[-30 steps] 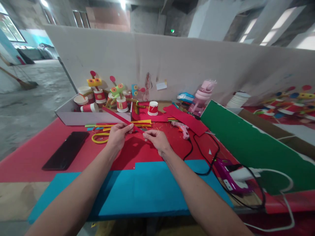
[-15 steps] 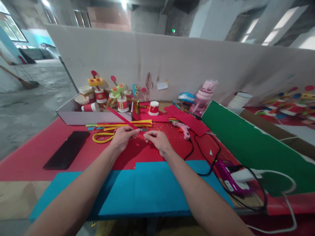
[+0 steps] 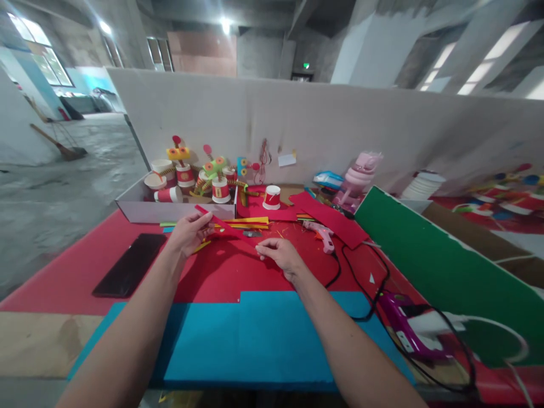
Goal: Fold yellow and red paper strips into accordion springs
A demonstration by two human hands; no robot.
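Red strip [image 3: 232,229] has one end hidden in the right hand [image 3: 281,254].

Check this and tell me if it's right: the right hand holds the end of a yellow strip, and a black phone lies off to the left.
Not quite: the strip's colour is wrong. The head view shows the right hand holding the end of a red strip. The black phone does lie off to the left.

Both arms bare, extended forward and converging from the lower edge of view. Left arm [image 3: 131,323]: left hand [image 3: 189,233] slightly farther forward, thumb extended, other fingers loosely bent. Right arm [image 3: 340,326]: right hand [image 3: 280,255] turned inward, thumb and forefinger pinched, remaining fingers curled. Hands well apart.
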